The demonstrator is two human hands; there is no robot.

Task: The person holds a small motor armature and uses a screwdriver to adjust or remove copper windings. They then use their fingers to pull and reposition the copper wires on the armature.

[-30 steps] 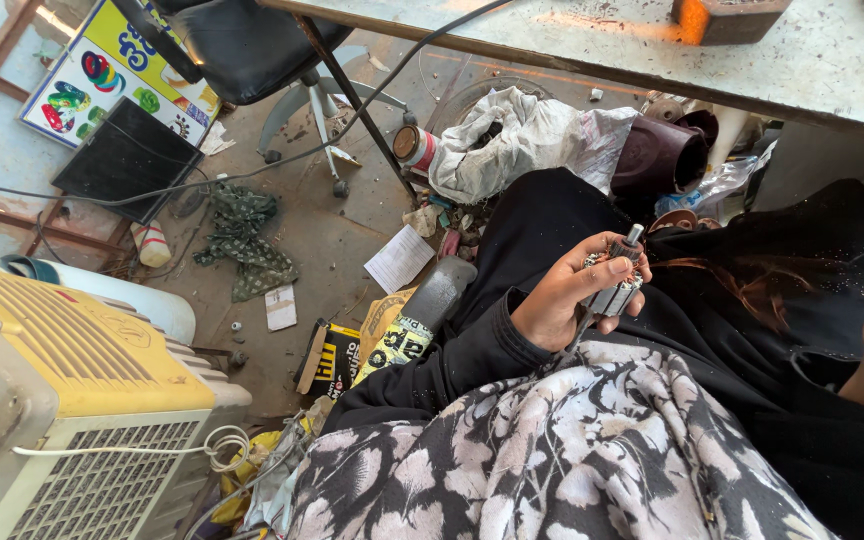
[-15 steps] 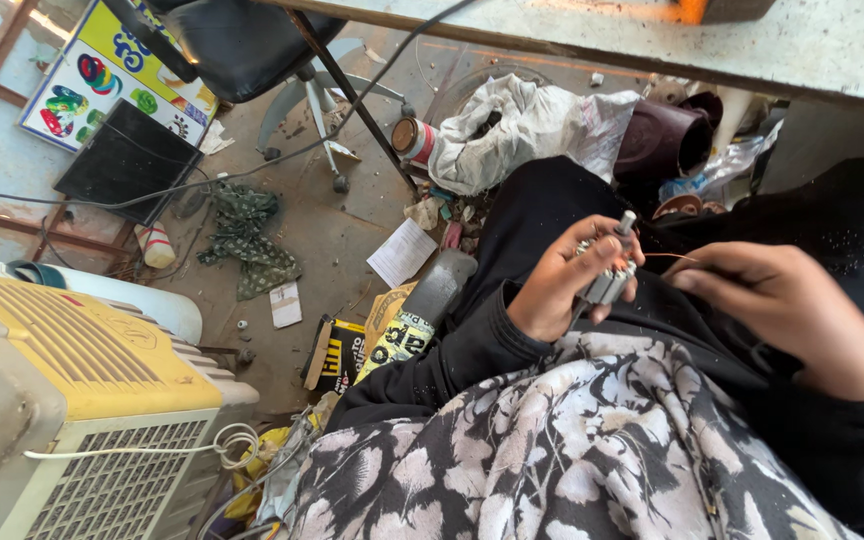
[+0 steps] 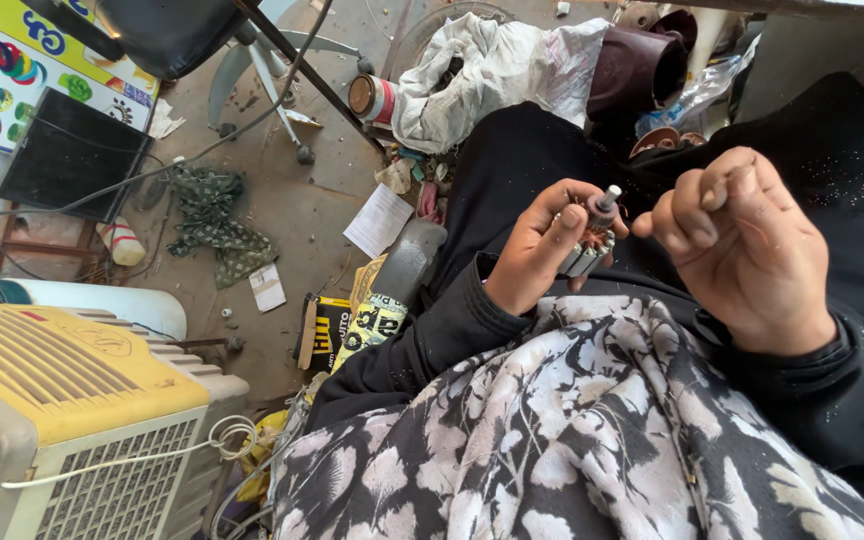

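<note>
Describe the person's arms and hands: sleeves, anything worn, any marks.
Both arms wear long black sleeves ending in snug cuffs at the wrists. The left hand and right hand are bare, with no gloves, rings or watch in view. Dark grime marks the fingers. A black-and-white floral garment covers the lap below them.

Right of frame centre sits a small motor armature (image 3: 589, 240): grey slotted metal core, reddish copper winding showing above it, 1 short silver shaft tip pointing up and right, tilted, raised over the dark lap.
</note>
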